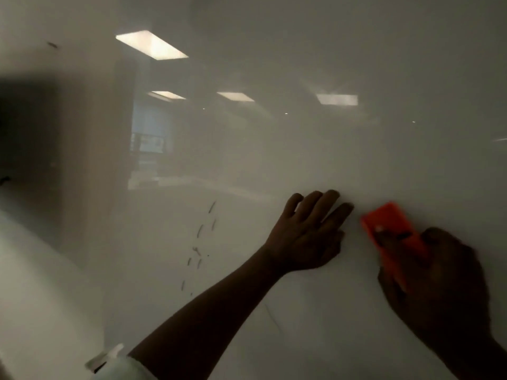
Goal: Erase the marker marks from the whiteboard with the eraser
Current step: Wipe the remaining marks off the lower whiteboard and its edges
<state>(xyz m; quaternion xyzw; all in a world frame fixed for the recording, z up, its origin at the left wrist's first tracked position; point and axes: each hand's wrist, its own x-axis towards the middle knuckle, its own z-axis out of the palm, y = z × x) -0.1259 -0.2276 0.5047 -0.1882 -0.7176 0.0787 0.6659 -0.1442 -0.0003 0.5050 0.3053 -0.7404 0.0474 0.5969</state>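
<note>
A glossy whiteboard (301,149) fills the head view and mirrors ceiling lights. Short dark marker marks (199,244) run in a broken line down the lower middle of the board. My left hand (307,234) lies flat on the board with its fingers spread, to the right of the marks. Just right of it, my right hand (436,281) grips an orange eraser (392,231) and presses it against the board. The eraser's upper end sticks out above my fingers; its lower part is hidden by the hand. The eraser is well apart from the marks.
Small dark specks sit at the board's upper left (52,45) and far left (5,180). A white sleeve cuff (118,363) shows at the bottom left. A faint thin line (270,315) runs below my left forearm.
</note>
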